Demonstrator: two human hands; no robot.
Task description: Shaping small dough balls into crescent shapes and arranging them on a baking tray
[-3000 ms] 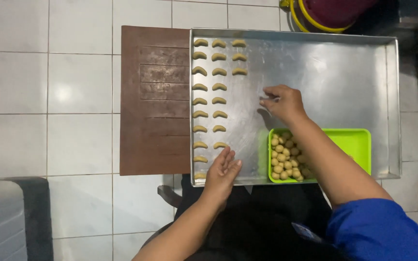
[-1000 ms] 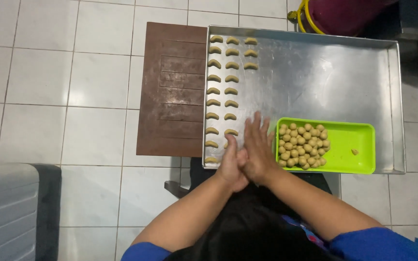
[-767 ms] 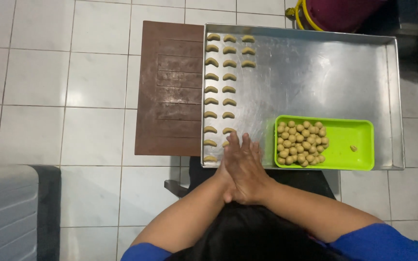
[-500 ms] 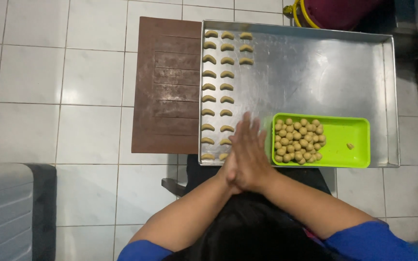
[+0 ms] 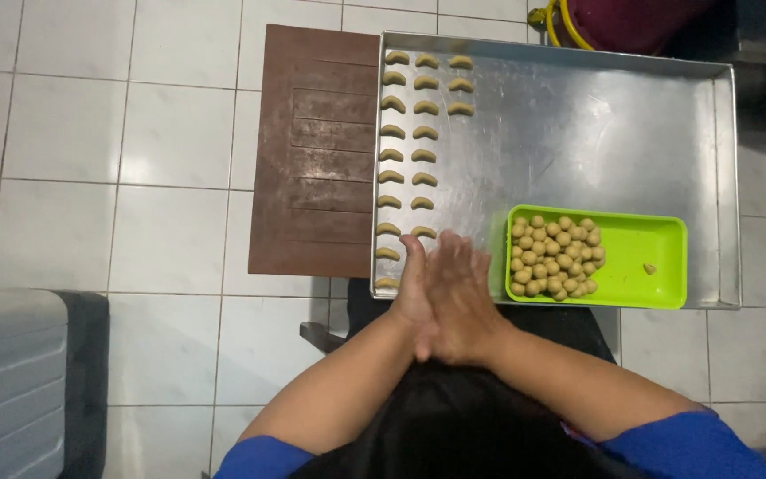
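Observation:
My left hand [image 5: 412, 300] and my right hand [image 5: 463, 293] are pressed flat together, palm against palm, over the near edge of a large metal baking tray [image 5: 578, 142]. Whatever lies between the palms is hidden. Rows of small crescent-shaped dough pieces [image 5: 410, 133] line the tray's left side. Just right of my hands a green plastic tray [image 5: 644, 239] sits inside the metal tray. It holds several round dough balls [image 5: 553, 257] and one small loose piece [image 5: 649, 268].
A brown grooved wooden board [image 5: 312, 151] lies against the metal tray's left edge on the white tiled floor [image 5: 90, 177]. A grey ridged object [image 5: 19, 381] sits at lower left. A dark red container with a yellow rim [image 5: 613, 18] stands beyond the tray's far right corner.
Three seconds ago my right hand was out over the tray and my left rested at its near edge. Since then both hands have come together and slide palm against palm.

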